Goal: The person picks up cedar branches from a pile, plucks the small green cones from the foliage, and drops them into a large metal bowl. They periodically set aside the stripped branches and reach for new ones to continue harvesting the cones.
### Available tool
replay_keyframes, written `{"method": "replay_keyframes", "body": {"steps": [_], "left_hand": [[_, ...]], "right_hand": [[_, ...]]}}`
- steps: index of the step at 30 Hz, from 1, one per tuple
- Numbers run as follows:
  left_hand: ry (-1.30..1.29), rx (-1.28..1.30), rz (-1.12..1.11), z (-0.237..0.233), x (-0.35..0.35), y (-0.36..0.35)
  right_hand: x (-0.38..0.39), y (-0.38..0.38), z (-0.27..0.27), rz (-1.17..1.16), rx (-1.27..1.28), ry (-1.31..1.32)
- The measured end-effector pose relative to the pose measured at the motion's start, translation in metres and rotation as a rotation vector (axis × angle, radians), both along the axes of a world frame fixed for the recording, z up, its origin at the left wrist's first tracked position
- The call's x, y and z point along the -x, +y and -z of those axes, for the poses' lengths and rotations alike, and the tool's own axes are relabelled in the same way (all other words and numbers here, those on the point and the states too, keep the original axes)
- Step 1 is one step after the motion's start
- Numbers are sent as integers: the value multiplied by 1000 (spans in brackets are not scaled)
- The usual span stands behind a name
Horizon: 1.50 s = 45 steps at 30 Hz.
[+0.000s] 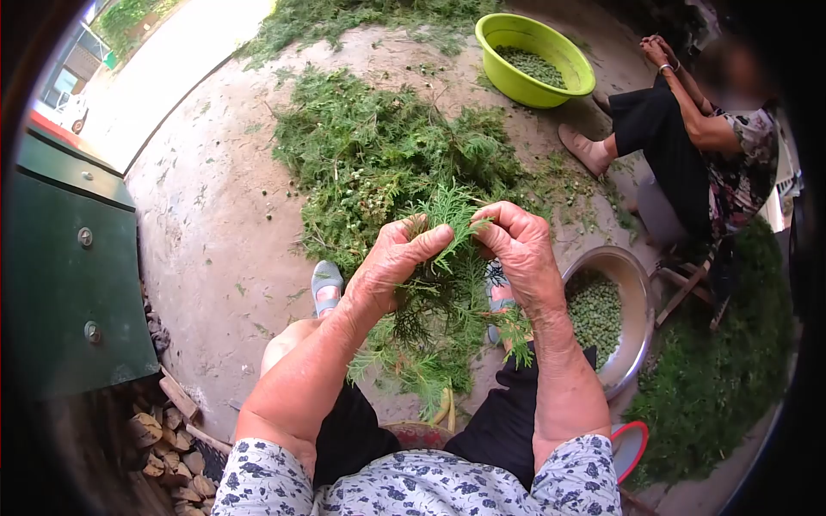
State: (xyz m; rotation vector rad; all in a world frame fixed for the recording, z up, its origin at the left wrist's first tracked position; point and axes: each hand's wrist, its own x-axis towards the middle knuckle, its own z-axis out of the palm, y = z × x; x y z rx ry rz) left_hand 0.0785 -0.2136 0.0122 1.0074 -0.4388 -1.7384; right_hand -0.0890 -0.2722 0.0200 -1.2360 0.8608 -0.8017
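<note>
My left hand [397,261] is closed around a leafy arborvitae branch [453,211], its thumb pressed along the green sprays. Close beside it, my right hand [519,251] pinches at the same branch with thumb and fingertips. Whether a small cone sits between those fingertips is hidden. More of the greenery hangs below both hands, between my knees. Just beyond them lies a large heap of cut branches [361,142] dotted with small green cones. To the right of my right hand stands a metal basin [637,301] holding many green cones [595,316].
A lime-green tub [538,96] with cones stands at the far right. Another person [680,146] sits on the right, hands together. More branches [714,370] lie at lower right. A green metal cabinet [82,267] and split firewood [176,456] are on the left.
</note>
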Motion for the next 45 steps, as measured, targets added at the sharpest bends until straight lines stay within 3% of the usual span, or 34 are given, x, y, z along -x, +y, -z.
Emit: {"method": "replay_keyframes", "body": {"steps": [7,10,17,19,22,26,29,37,45], "left_hand": [[-123,6,-14,-4,8,1],[-137,24,6,-5,6,4],[-196,17,-90,-4,-1,4],[-4,51,-110,0,-2,5],[10,42,-126,6,-4,3],[48,32,-153,4,-2,3],[58,47,-129,7,-4,2],[-24,67,-142,-2,5,-2],[-348,181,33,9,7,-1]], "right_hand": [[-7,5,9,2,-40,10],[-7,5,4,35,-238,-82],[2,-6,-10,120,-417,-336],[7,-8,-3,77,-416,-373],[14,-9,-3,-207,-234,-76],[9,-1,-2,-109,42,88],[11,-1,-10,-208,30,243],[7,3,-3,-84,-30,175],[2,6,10,-41,384,208]]}}
